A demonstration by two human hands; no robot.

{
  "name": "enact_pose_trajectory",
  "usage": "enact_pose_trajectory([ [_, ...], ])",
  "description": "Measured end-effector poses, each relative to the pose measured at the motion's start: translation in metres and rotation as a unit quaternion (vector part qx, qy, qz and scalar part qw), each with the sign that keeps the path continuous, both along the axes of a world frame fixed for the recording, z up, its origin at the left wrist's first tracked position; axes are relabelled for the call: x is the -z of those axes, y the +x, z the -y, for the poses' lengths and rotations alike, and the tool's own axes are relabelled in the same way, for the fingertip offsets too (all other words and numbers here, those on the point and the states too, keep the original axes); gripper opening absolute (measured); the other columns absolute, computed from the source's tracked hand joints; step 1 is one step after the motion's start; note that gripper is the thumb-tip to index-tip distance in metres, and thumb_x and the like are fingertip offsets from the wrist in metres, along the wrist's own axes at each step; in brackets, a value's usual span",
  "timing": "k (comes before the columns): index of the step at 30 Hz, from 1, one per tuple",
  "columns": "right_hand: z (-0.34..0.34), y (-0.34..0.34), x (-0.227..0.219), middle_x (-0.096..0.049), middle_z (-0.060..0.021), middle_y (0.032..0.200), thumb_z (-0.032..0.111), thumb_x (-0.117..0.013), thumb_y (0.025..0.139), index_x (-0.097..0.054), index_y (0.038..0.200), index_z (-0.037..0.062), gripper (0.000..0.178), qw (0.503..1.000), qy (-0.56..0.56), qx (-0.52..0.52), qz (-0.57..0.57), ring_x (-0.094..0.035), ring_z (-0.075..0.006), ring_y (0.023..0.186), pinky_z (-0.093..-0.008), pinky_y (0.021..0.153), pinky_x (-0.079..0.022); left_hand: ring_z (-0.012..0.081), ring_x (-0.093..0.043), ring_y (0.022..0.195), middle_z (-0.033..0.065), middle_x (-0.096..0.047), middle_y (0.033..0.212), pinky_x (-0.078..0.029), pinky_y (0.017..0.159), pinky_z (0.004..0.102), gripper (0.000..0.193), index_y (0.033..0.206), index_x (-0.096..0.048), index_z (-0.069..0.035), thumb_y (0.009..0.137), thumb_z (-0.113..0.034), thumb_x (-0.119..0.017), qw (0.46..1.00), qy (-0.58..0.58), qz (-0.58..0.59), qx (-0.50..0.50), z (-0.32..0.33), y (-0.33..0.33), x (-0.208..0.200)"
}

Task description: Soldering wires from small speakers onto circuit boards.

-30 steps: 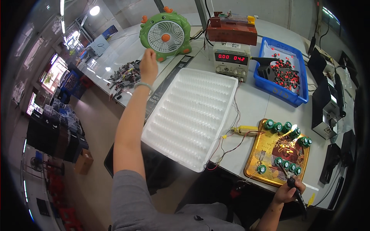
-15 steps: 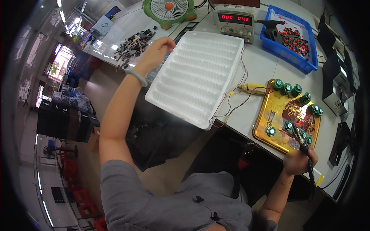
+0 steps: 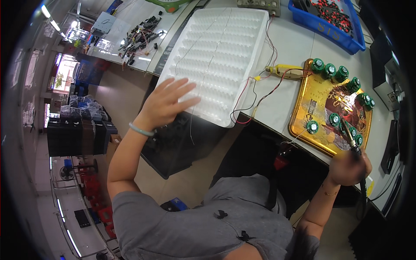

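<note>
My left hand (image 3: 167, 104) is open with fingers spread, over the near left edge of a white ribbed plastic tray (image 3: 216, 56). Thin wire-like strands (image 3: 202, 74) run across the tray, and one hangs past its near edge; whether my fingers touch them I cannot tell. My right hand (image 3: 349, 167), partly blurred, is closed round the dark handle of a soldering iron (image 3: 350, 138). Its metal tip points at small green round parts (image 3: 334, 119) on a shiny gold tray (image 3: 318, 108). More green parts (image 3: 330, 70) line that tray's far and right sides.
A yellow-cased clip (image 3: 286, 71) with red and black leads lies between the trays. Behind stand a bench power supply (image 3: 260, 4) and a blue bin (image 3: 327, 31) of small red and black parts. Loose cables and connectors (image 3: 141, 41) lie far left; a black box (image 3: 167, 151) is below the white tray.
My left hand has come back from the white tray's far left side to its near left edge, fingers spreading. Thin strands now show across the tray. The right hand still grips the iron.
</note>
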State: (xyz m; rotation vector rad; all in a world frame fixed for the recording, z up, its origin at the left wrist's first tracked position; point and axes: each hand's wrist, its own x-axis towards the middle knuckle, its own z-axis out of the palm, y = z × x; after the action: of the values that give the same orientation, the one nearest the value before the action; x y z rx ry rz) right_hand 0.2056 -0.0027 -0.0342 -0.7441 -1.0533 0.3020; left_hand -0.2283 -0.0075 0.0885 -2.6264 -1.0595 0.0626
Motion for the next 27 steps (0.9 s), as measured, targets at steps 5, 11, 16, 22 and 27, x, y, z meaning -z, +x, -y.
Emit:
enact_pose_trajectory([
  [5, 0.002, 0.008, 0.005, -0.049, -0.0167, 0.075, 0.025, -0.044, 0.082, -0.043, 0.091, -0.0010, 0.028, 1.000, 0.009, 0.015, -0.005, -0.050, -0.0213, 0.071, -0.0290, 0.067, -0.044, 0.0215, -0.049, 0.104, 0.0045, -0.052, 0.113, -0.037, 0.089, 0.0362, 0.031, 0.102, -0.057, -0.021, 0.072, -0.017, -0.056, 0.997, -0.028, 0.037, 0.055, 0.027, -0.001, 0.025],
  [11, -0.003, -0.002, 0.002, -0.051, -0.0172, 0.078, 0.026, -0.051, 0.079, -0.044, 0.091, -0.0024, 0.032, 1.000, 0.012, 0.020, -0.007, -0.054, -0.0241, 0.072, -0.0343, 0.072, -0.047, 0.0195, -0.052, 0.095, 0.0021, -0.058, 0.101, -0.038, 0.087, 0.0360, 0.016, 0.081, -0.059, -0.014, 0.080, -0.029, -0.055, 0.988, 0.073, 0.103, 0.083, 0.040, 0.001, 0.058],
  [16, -0.005, -0.005, -0.003, -0.049, -0.0120, 0.078, 0.026, -0.053, 0.079, -0.044, 0.091, -0.0027, 0.032, 0.999, 0.028, -0.024, -0.005, -0.050, -0.0198, 0.071, -0.0312, 0.071, -0.044, 0.0193, -0.047, 0.063, 0.0018, -0.045, 0.063, -0.043, 0.060, 0.0340, 0.031, 0.083, -0.060, -0.008, 0.082, -0.037, -0.048, 0.962, -0.020, 0.232, 0.139, 0.033, 0.072, 0.037],
  [22, -0.001, 0.000, -0.015, -0.045, -0.0078, 0.067, 0.026, -0.052, 0.079, -0.044, 0.089, -0.0013, 0.030, 0.998, 0.003, -0.046, -0.043, -0.044, -0.0144, 0.062, -0.0265, 0.063, -0.040, 0.0161, -0.036, 0.047, 0.0015, -0.036, 0.054, -0.026, 0.043, 0.0291, 0.021, 0.088, -0.057, -0.005, 0.081, -0.024, -0.051, 0.922, -0.085, 0.353, 0.137, 0.015, 0.172, 0.033],
  [27, 0.005, 0.006, -0.008, -0.038, -0.0032, 0.055, 0.027, -0.051, 0.078, -0.043, 0.083, 0.0014, 0.027, 0.995, -0.020, -0.088, -0.040, -0.035, -0.0103, 0.050, -0.0229, 0.050, -0.031, 0.0203, -0.042, 0.050, 0.0050, -0.044, 0.059, -0.031, 0.047, 0.0312, 0.023, 0.091, -0.056, -0.003, 0.069, -0.004, -0.061, 0.932, -0.075, 0.351, 0.044, -0.006, 0.214, 0.047],
])
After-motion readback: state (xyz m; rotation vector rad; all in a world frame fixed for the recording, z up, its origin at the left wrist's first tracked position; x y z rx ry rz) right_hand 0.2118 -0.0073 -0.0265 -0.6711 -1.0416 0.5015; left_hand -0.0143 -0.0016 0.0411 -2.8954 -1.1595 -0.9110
